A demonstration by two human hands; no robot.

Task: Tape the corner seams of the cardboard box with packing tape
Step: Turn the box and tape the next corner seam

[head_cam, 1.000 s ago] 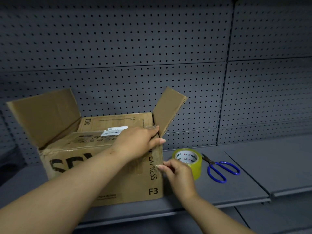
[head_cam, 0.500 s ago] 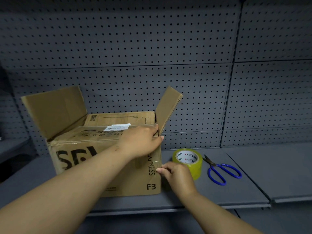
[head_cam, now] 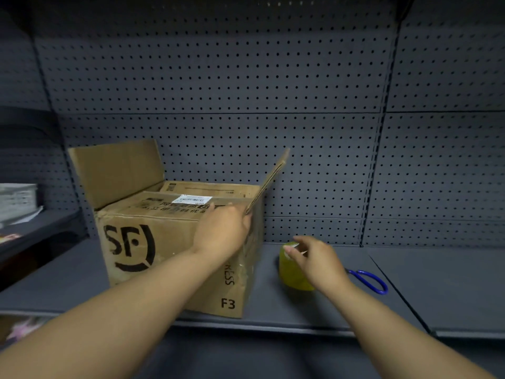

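A brown cardboard box (head_cam: pixel 153 250) with black "SF" print stands on the grey shelf, its left and right flaps raised. My left hand (head_cam: pixel 222 231) rests on the box's upper right front corner, fingers wrapped over the edge where clear tape runs down the seam. My right hand (head_cam: pixel 317 258) hovers over the yellow roll of packing tape (head_cam: pixel 293 273) to the right of the box, fingers loosely spread and holding nothing. The roll is partly hidden behind that hand.
Blue-handled scissors (head_cam: pixel 369 280) lie right of the tape roll. A perforated grey back panel (head_cam: pixel 246 105) rises behind the shelf (head_cam: pixel 314 307). A neighbouring shelf at the left holds stacked papers (head_cam: pixel 16 201).
My right hand left the box's corner seam and moved right, above the tape roll. The view shifted, so the box now sits further right. My left hand stays on the corner.
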